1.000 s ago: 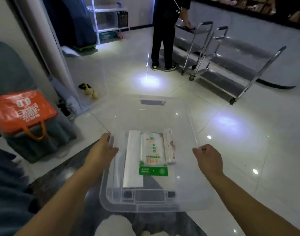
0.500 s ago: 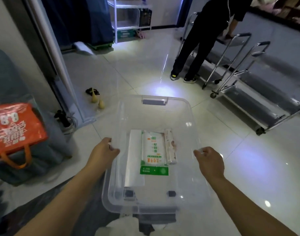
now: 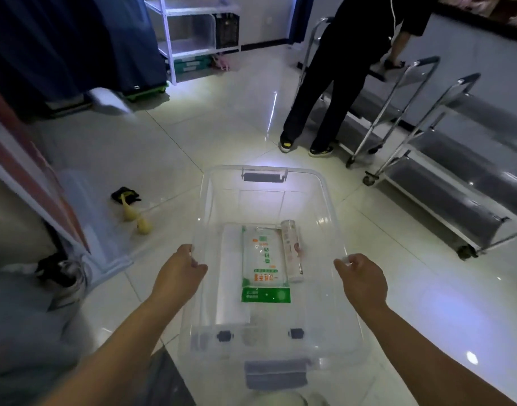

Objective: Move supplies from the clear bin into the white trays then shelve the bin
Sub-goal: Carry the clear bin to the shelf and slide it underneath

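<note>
Centre frame, bin: clear bin (image 3: 324,200) was carried above the tiled floor (image 3: 178,148).
Left hand (image 3: 178,276): grip curled round the left rim.
Right hand (image 3: 361,278): grip curled round the right rim.
Contents: white flat pack (image 3: 231,276), green-and-white packet (image 3: 264,268), slim tube (image 3: 292,250) lay side by side on the bin bottom.
Upper right: person in black (image 3: 339,68) stood beside metal carts (image 3: 427,148).
Upper centre: white shelf unit (image 3: 192,33).

I see my left hand (image 3: 179,273) and right hand (image 3: 361,278) gripping opposite rims of the bin (image 3: 263,183), a flat pack (image 3: 264,265) inside between a roll (image 3: 231,276) and a tube (image 3: 292,250), carts (image 3: 427,159) ahead right, shelving (image 3: 192,39) far ahead.
</note>
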A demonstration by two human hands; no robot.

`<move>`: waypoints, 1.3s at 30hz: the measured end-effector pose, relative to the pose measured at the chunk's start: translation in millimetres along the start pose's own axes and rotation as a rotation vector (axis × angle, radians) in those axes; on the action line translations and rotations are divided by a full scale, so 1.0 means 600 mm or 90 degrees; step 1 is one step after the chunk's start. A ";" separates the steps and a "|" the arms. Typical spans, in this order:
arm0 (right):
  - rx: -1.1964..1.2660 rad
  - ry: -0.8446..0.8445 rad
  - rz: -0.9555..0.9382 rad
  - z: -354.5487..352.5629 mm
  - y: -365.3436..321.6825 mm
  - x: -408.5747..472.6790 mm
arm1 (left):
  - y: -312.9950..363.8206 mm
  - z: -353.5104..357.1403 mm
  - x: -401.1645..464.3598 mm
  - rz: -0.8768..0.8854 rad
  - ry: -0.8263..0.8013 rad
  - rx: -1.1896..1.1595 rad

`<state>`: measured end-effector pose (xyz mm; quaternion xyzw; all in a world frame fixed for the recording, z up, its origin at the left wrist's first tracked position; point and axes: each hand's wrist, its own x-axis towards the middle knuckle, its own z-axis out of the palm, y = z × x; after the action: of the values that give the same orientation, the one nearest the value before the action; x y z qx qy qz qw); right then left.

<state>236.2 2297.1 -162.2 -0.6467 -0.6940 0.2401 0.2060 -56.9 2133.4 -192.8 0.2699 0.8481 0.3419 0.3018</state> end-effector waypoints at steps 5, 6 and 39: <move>-0.021 -0.043 -0.049 0.066 -0.104 0.264 | 0.108 0.002 0.206 -0.032 0.036 0.006; -0.023 -0.055 -0.057 0.077 -0.131 0.312 | 0.127 -0.004 0.244 -0.042 0.049 0.006; 0.064 -0.147 -0.047 0.686 -0.887 1.564 | 0.582 -0.250 1.701 -0.100 0.083 0.112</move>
<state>-508.1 3179.1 -195.1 -0.5778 -0.7235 0.3397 0.1653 -759.5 2965.6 -180.0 0.2051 0.9110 0.2584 0.2475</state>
